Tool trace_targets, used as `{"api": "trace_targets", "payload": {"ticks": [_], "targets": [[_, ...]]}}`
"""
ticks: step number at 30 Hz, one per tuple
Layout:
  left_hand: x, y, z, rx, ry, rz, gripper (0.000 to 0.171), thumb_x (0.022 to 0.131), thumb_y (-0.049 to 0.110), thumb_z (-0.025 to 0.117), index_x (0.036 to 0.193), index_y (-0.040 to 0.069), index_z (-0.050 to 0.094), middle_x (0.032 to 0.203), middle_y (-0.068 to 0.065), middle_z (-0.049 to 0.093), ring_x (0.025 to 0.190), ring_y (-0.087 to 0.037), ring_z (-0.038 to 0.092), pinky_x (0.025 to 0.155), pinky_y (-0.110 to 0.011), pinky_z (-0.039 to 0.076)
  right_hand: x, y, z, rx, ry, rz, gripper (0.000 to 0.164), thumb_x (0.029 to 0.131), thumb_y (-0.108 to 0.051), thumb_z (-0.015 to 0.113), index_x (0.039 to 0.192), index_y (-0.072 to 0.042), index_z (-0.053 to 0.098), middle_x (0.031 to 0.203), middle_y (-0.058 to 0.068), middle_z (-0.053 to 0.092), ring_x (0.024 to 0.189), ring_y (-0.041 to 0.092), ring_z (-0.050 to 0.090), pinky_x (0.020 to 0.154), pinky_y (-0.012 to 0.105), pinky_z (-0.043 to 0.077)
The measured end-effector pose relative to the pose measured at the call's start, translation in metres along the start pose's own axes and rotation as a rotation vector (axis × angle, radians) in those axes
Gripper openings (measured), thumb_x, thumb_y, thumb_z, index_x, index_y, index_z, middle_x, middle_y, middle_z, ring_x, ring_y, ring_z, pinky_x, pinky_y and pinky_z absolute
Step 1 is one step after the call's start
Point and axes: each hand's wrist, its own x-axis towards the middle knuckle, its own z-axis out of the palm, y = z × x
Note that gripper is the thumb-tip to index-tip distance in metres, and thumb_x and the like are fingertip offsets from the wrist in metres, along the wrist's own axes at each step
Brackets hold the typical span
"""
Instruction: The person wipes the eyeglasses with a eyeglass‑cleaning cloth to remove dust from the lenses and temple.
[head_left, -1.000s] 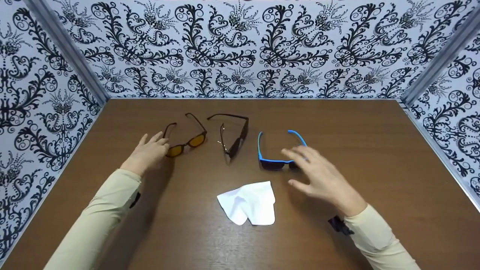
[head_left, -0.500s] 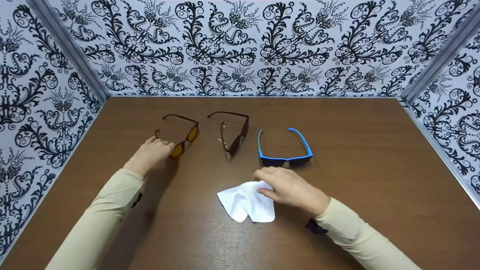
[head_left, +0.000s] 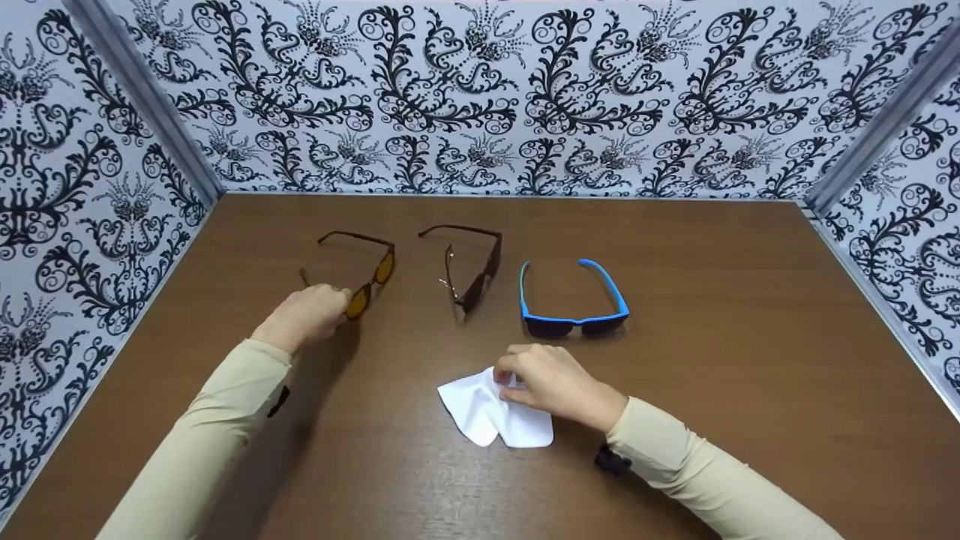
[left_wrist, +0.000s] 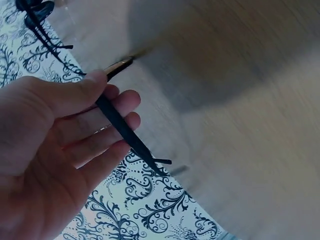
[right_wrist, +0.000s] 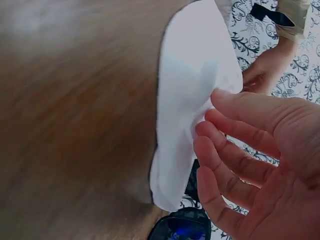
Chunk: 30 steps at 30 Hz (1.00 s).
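My left hand (head_left: 306,316) grips the dark-framed glasses with amber lenses (head_left: 385,268) at one temple arm, close to the frame. In the left wrist view, the thumb lies over the dark temple arm (left_wrist: 125,131) and the fingers are curled beneath it. My right hand (head_left: 559,381) is over the white cloth (head_left: 474,411). Seen from the right wrist, thumb and fingertips pinch a fold of this cloth (right_wrist: 187,75). The rest of it spreads over the brown table (head_left: 390,465).
Sunglasses with dark frames (head_left: 474,289) stand between the amber pair and the blue-framed sunglasses (head_left: 576,322), which are just beyond my right hand. Patterned walls (head_left: 480,97) enclose the table at the back and both sides.
My left hand has taken hold of the amber glasses and turned them. My right hand has come from over the blue sunglasses, left and nearer, down to the cloth and pinches it.
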Motion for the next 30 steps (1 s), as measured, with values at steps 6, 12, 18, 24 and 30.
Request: {"api": "trace_targets", "payload": {"ticks": [6,12,18,24,30], "targets": [[-0.003,0.004,0.001,0.122,0.103,0.037,0.009,0.083,-0.01,0.065,0.089,-0.007,0.058,0.074,-0.02,0.06,0.068,-0.035,0.062,0.057,-0.044,0.054,0.002,-0.002,0.006,-0.007,-0.006,0.002,0.016,0.077,-0.019,0.081,0.089,-0.012,0.073,0.084,-0.001,0.063,0.069,0.012,0.059,0.055,0.025,0.046],[-0.008,0.007,-0.007,0.116,0.169,0.046,0.007,0.085,-0.013,0.061,0.088,-0.008,0.056,0.069,-0.019,0.057,0.06,-0.035,0.06,0.051,-0.042,0.052,0.007,-0.001,0.008,-0.078,0.067,-0.049,0.006,0.077,-0.015,0.079,0.078,-0.016,0.073,0.075,-0.004,0.062,0.062,0.012,0.058,0.05,0.027,0.045],[-0.016,0.011,-0.02,0.109,0.254,0.044,0.01,0.082,-0.014,0.061,0.083,-0.006,0.053,0.067,-0.019,0.056,0.059,-0.037,0.06,0.049,-0.045,0.052,0.009,-0.001,-0.003,-0.09,0.101,-0.06,0.004,0.079,-0.017,0.079,0.079,-0.015,0.075,0.076,-0.004,0.066,0.065,0.014,0.062,0.052,0.029,0.047],[-0.024,0.023,-0.037,0.05,0.271,0.03,0.017,0.078,-0.019,0.059,0.082,-0.004,0.05,0.066,-0.017,0.054,0.06,-0.039,0.059,0.049,-0.049,0.052,0.007,-0.002,-0.027,-0.096,0.189,-0.104,0.006,0.079,-0.014,0.078,0.081,-0.013,0.073,0.076,-0.003,0.066,0.064,0.015,0.062,0.051,0.031,0.048],[-0.03,0.043,-0.057,-0.041,0.271,0.047,0.015,0.08,-0.017,0.057,0.082,-0.003,0.05,0.063,-0.013,0.051,0.058,-0.036,0.057,0.05,-0.047,0.051,0.01,-0.001,-0.061,-0.018,0.241,-0.133,0.005,0.082,-0.009,0.074,0.084,-0.011,0.07,0.079,-0.002,0.063,0.067,0.015,0.06,0.056,0.033,0.05]]}}
